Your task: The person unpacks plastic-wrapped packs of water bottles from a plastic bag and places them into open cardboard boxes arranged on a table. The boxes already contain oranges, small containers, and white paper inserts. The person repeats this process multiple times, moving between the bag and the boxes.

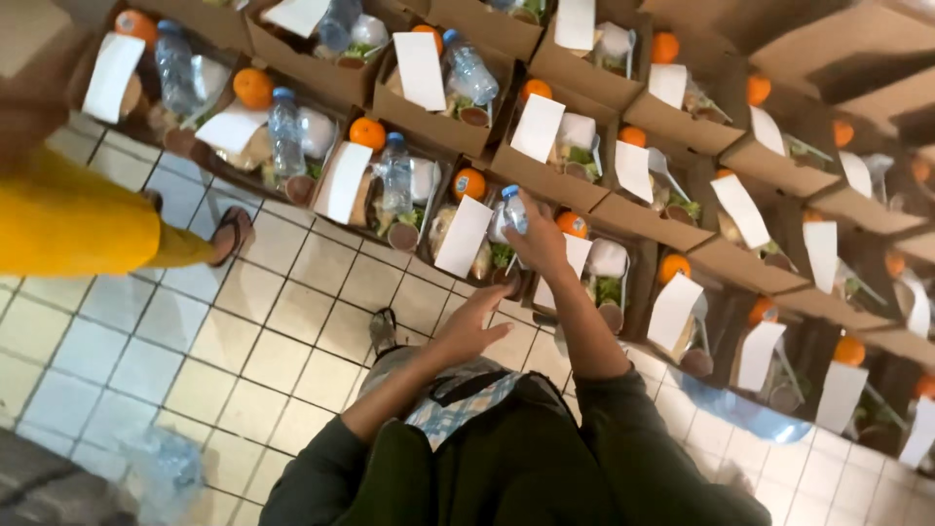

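- Step in hand, as I judge it — adding water to the meal boxes: right hand point(539, 244) pinches a small water bottle point(513, 211) over an open cardboard box point(545, 278) on the tiled floor point(243, 341).
- Left hand point(470, 329) hangs spread, empty, just short of that box.
- Next calls for lowering the bottle beside the orange point(572, 224) — upright, clear of the white card point(463, 237).

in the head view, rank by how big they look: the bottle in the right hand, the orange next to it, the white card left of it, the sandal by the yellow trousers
1. White card
2. Sandal and bottle in the right hand: about alike, and the hand hides part of the bottle
3. Orange
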